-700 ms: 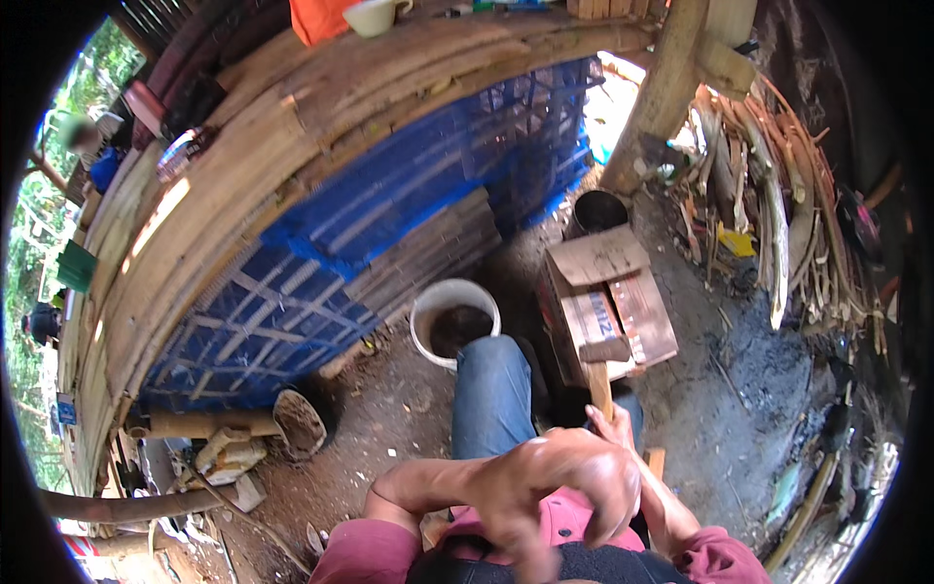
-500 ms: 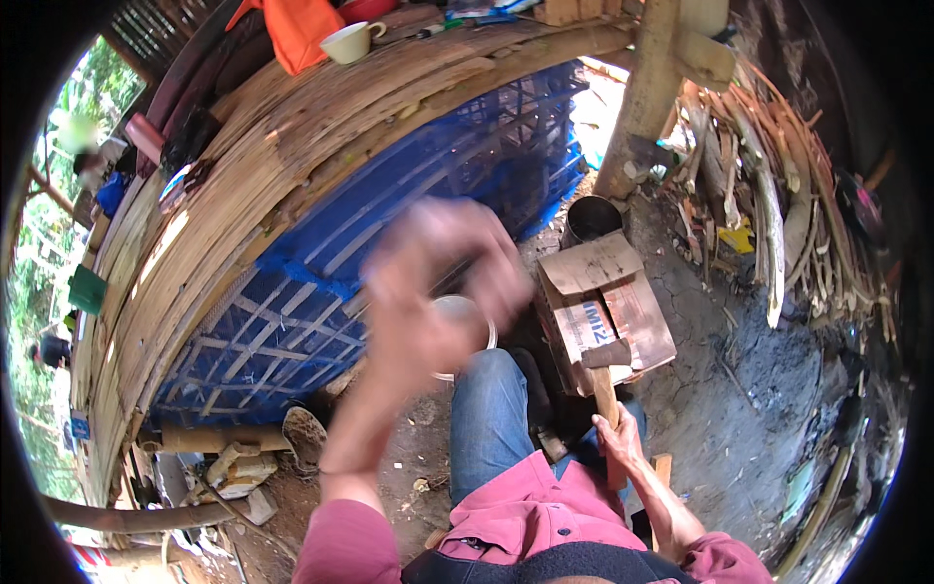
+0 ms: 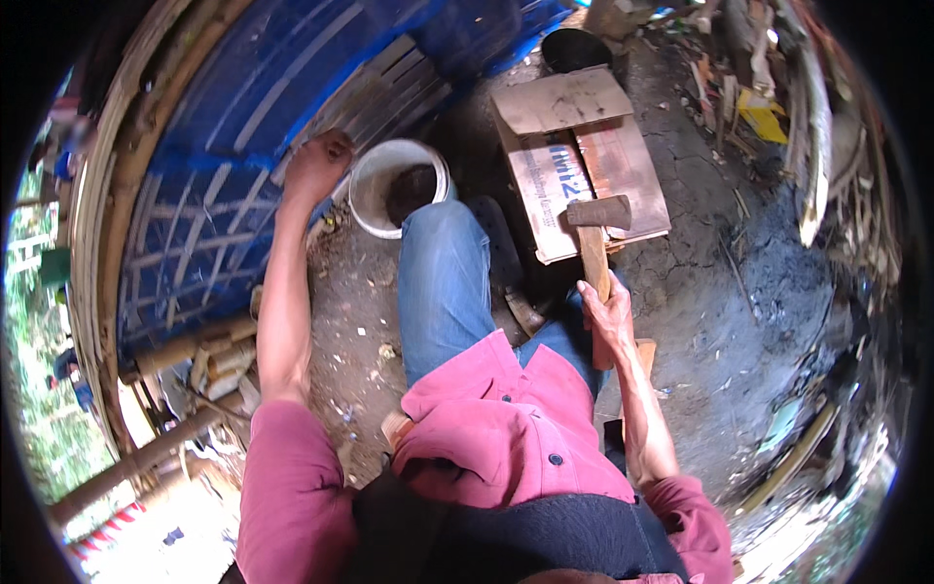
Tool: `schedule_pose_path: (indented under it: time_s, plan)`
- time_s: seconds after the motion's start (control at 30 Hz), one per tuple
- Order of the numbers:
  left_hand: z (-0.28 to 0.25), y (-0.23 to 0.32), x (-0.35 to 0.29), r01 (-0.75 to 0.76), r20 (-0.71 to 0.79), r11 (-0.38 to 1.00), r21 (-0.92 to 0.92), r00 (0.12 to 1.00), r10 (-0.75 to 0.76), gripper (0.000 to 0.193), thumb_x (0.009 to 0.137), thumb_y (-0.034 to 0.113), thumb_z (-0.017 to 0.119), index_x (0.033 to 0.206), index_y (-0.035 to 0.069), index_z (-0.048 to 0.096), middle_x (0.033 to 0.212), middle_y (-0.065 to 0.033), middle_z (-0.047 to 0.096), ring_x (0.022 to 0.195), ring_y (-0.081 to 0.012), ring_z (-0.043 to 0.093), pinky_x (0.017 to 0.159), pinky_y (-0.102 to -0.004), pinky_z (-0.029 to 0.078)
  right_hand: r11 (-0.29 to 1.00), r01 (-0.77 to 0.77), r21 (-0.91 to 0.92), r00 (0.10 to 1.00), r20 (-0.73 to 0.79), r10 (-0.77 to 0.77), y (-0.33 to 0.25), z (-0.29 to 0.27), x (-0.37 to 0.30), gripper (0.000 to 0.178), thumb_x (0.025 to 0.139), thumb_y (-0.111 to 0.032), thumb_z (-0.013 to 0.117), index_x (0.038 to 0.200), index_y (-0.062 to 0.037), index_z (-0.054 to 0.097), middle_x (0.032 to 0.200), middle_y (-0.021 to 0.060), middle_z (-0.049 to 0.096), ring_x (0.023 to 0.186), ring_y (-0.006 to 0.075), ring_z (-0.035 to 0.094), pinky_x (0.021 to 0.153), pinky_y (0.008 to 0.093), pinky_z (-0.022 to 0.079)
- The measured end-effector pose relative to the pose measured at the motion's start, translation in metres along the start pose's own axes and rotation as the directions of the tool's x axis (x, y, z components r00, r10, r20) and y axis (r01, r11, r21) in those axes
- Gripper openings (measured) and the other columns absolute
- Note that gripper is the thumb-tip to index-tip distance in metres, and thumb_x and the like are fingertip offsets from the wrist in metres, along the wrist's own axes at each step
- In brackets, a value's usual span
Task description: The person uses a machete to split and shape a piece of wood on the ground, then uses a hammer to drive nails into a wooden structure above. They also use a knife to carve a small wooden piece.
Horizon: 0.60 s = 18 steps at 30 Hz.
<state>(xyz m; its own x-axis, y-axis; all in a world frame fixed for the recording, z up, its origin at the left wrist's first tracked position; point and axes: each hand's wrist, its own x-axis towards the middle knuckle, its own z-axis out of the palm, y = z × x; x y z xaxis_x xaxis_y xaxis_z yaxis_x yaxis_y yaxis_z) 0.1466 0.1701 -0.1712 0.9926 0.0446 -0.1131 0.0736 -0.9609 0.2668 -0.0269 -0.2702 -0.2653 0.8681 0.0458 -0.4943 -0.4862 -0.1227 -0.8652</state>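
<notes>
In my right hand (image 3: 610, 313) is a hatchet (image 3: 593, 255), held by its wooden handle with the metal head (image 3: 599, 211) pointing away from me. Its head overlaps the near part of a brown cardboard box (image 3: 632, 175) with folded flaps. My left hand (image 3: 316, 165) is stretched out to the far left, beside the rim of a pale bucket (image 3: 367, 200) and in front of the blue-covered wall (image 3: 224, 107). Its fingers are curled closed; what they hold, if anything, is hidden. Inside the bucket there is something dark.
Between my arms are my knees in blue jeans (image 3: 448, 282). A black round container (image 3: 576, 51) stands behind the box. Split firewood (image 3: 812, 127) is piled at the far right, with a yellow packet (image 3: 762, 115) nearby. Ash-grey ground (image 3: 778, 282) lies to the right.
My left hand has swung left from above the bucket to the blue wall. The view has tilted lower, uncovering the bucket. My right hand keeps the hatchet in much the same hold.
</notes>
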Motion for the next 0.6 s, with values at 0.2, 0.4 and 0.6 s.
schedule_pose_path:
  time_s: [0.2, 0.4, 0.6]
  plan:
    - [0.131, -0.158, -0.066, 0.586, 0.057, 0.796, 0.154, 0.799, -0.599, 0.037, 0.075, 0.031, 0.060, 0.109, 0.019, 0.065, 0.110, -0.0150, 0.064, 0.103, -0.0323, 0.061, 0.087, -0.0417, 0.048, 0.999, 0.012, -0.047, 1.000, 0.013, -0.012, 0.002, -0.007, 0.013, 0.023, 0.088, -0.025, 0.064, 0.093, -0.0039, 0.056, 0.057, -0.0024, 0.049, 0.044, 0.0068, 0.046, 0.039, 0.0230, 0.039]
    - [0.217, -0.204, -0.191, 0.857, 0.146, 0.489, 0.164, 0.469, -0.871, 0.059, 0.077, 0.036, 0.058, 0.132, 0.019, 0.047, 0.129, -0.0162, 0.052, 0.119, -0.0338, 0.051, 0.097, -0.0423, 0.043, 0.995, -0.070, -0.077, 0.997, -0.025, 0.068, 0.011, -0.002, 0.009, 0.023, 0.087, -0.025, 0.066, 0.085, -0.0053, 0.054, 0.056, -0.0006, 0.051, 0.042, 0.0088, 0.049, 0.038, 0.0235, 0.042]
    - [0.292, -0.222, -0.291, 0.903, 0.013, 0.416, 0.105, 0.417, -0.909, 0.067, 0.080, 0.036, 0.057, 0.139, 0.011, 0.035, 0.139, -0.0167, 0.041, 0.129, -0.0334, 0.039, 0.100, -0.0420, 0.040, 0.988, -0.093, -0.127, 0.995, -0.039, 0.089, 0.013, 0.000, 0.013, 0.025, 0.089, -0.026, 0.063, 0.081, -0.0061, 0.049, 0.056, 0.0008, 0.049, 0.042, 0.0100, 0.049, 0.037, 0.0246, 0.043]
